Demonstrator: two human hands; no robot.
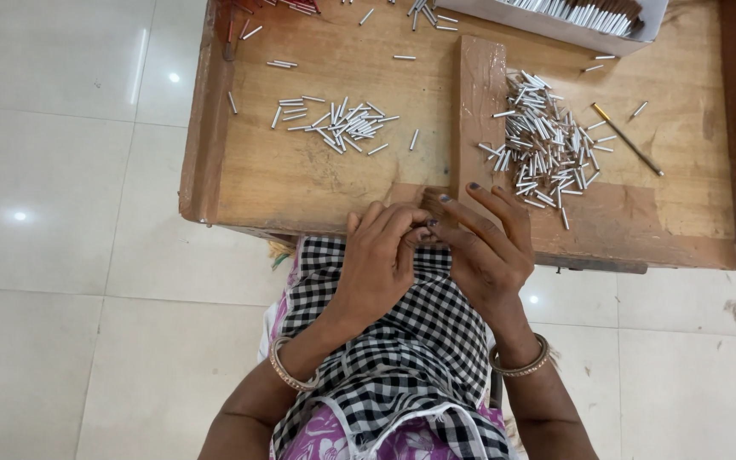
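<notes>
Both hands meet at the near edge of the wooden work tray (300, 183), just over the person's lap. The left hand (381, 260) is curled, its fingertips (415, 232) bunched and pressed against those of the right hand (491, 247); together they pinch something small and dark between them, but it is too hidden by the fingers to say what it is. The right hand's index and middle fingers stretch forward onto the tray's near edge, beside the foot of a raised wooden block (480, 111) that runs from the middle of the tray toward its far side. Right of that block lies a dense heap of short silver tubes (547, 140), well within reach of the right hand, with a long thin brass-tipped rod (628, 140) lying aslant further toward the right edge. Left of the block a smaller, looser scatter of tubes (338, 123) sits near the tray's centre. At the far right corner stands a white box (572, 21) packed with more tubes. A checked cloth (402, 341) covers the lap, and each wrist wears a bangle (521, 366).
</notes>
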